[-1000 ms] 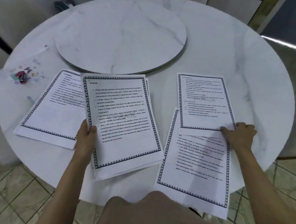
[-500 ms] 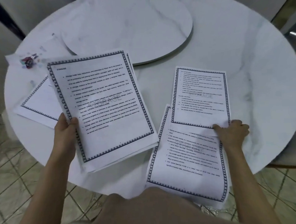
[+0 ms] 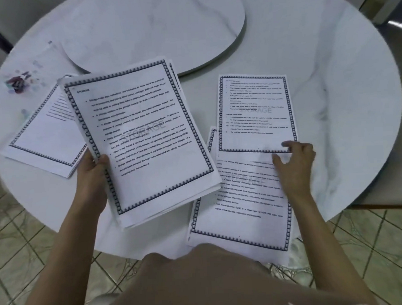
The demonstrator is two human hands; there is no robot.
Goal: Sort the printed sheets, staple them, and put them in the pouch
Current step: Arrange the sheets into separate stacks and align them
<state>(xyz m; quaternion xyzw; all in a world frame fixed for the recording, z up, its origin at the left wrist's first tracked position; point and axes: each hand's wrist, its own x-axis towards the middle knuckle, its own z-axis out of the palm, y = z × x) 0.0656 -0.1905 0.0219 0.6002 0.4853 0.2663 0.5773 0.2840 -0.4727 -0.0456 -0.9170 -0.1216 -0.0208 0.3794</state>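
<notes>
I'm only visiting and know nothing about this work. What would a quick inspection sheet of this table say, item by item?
Surface: round white table with a raised round turntable in the middle.
Job's things: held stack of printed sheets; left pile; upper right sheet overlapping lower right sheet; clear pouch far left, with something small, dark and blurred at it.
Clutter: nothing seen.
Hands: left hand grips the held stack's edge; right hand has fingertips at the upper right sheet's near edge, grip unclear.
Cables: nothing seen.
Surroundings: tiled floor.
</notes>
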